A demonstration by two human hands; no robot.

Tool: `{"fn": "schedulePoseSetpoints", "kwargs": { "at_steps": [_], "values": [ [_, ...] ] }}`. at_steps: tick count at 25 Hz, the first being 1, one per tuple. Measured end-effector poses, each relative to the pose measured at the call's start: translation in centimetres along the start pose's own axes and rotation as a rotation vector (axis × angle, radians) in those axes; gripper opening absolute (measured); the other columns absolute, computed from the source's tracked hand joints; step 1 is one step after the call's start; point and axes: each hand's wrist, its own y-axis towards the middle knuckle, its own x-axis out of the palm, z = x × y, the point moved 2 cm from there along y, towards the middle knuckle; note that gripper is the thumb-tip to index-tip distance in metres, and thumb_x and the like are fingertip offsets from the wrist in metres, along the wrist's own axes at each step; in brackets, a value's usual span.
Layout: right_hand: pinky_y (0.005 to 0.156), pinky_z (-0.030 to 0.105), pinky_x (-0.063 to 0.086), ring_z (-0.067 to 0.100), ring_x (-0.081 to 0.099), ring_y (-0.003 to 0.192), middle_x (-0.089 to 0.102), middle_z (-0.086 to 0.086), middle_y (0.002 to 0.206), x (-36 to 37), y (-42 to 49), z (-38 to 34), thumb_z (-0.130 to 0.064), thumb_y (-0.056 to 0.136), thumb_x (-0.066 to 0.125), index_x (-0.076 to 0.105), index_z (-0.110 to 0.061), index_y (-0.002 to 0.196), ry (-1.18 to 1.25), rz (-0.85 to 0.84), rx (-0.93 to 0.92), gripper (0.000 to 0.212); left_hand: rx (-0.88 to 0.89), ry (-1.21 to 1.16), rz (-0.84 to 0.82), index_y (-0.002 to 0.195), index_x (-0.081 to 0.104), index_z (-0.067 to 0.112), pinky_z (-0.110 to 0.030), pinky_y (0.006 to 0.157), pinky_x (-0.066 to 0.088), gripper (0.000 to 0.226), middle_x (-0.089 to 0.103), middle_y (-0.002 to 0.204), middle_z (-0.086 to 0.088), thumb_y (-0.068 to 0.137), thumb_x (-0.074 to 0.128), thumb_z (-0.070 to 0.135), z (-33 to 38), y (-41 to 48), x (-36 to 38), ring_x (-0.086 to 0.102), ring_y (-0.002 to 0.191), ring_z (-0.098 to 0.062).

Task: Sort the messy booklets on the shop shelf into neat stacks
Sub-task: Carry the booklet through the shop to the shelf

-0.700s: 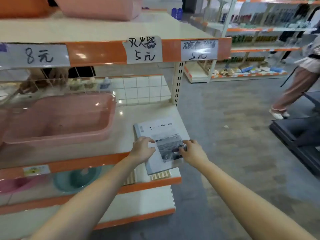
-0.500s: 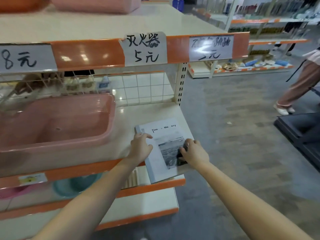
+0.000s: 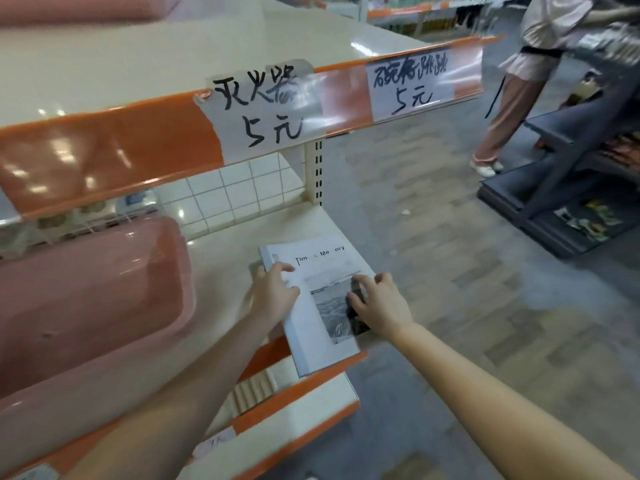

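Observation:
A stack of white booklets (image 3: 311,327) with a black-and-white photo on the top cover lies at the right end of the cream shelf (image 3: 228,258), its near corner hanging over the orange front edge. My left hand (image 3: 273,296) presses against the stack's left side with fingers on the cover. My right hand (image 3: 377,306) lies on the cover photo near the right side, fingers spread and bent. Both hands touch the stack, which rests on the shelf.
A pink plastic basin (image 3: 86,299) fills the shelf to the left of the booklets. An upper shelf with handwritten price labels (image 3: 266,105) hangs overhead. A person (image 3: 526,81) stands in the aisle at the right beside a dark low rack (image 3: 571,202).
The camera has moved closer and tilted. My right hand has spread flatter over the cover photo; my left hand stays at the stack's left side. The booklets have barely shifted.

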Motion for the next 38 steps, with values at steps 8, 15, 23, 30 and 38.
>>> {"fn": "schedulePoseSetpoints", "kwargs": {
  "at_steps": [8,15,23,30,38],
  "values": [
    [0.085,0.033,0.047,0.028,0.046,0.116,0.040,0.009,0.120,-4.3,-2.4,7.0,-0.032,0.084,0.061,0.065,-0.030,0.113,0.041,0.217,0.123,0.029,0.196,-0.023,-0.173,0.093,0.059,0.020,-0.019,0.081,0.032,0.029,0.051,0.120,-0.013,0.077,0.051,-0.003,7.6,1.3,6.0,0.049,0.112,-0.027],
    [0.080,0.033,0.041,0.030,0.045,0.101,0.037,0.003,0.112,-9.9,-3.3,20.6,-0.005,0.084,0.047,0.059,-0.013,0.104,0.107,0.294,0.310,0.025,0.434,-0.019,-0.335,0.095,0.068,0.011,-0.016,0.074,0.030,0.045,0.053,0.113,-0.020,0.071,0.043,-0.017,19.3,0.7,18.0,0.049,0.110,-0.031],
    [0.076,0.040,0.042,0.020,0.052,0.092,0.048,-0.007,0.102,-21.9,-7.2,37.0,-0.028,0.085,0.045,0.048,-0.022,0.104,0.391,0.501,0.576,0.020,0.431,-0.109,-0.489,0.064,0.067,0.030,-0.017,0.048,0.032,0.036,0.060,0.064,0.002,0.074,0.051,-0.001,35.0,-5.2,32.1,0.046,0.056,-0.013],
    [0.063,0.036,0.038,0.019,0.056,0.077,0.058,0.001,0.089,-28.9,-12.4,46.6,-0.029,0.084,0.046,0.044,-0.024,0.093,0.268,0.627,0.724,0.010,0.794,-0.066,-0.715,0.094,0.061,0.025,0.001,0.064,0.033,0.042,0.042,0.106,-0.005,0.071,0.052,-0.009,44.4,-12.1,43.3,0.045,0.092,-0.014],
    [0.074,0.025,0.036,0.026,0.045,0.081,0.039,0.014,0.111,-34.4,-15.2,56.3,-0.005,0.082,0.051,0.065,-0.008,0.094,0.292,0.680,0.901,0.018,0.983,-0.106,-0.844,0.086,0.057,0.025,-0.001,0.066,0.031,0.043,0.042,0.108,-0.002,0.072,0.047,-0.015,55.0,-15.7,53.7,0.045,0.089,-0.013]
  ]
}}
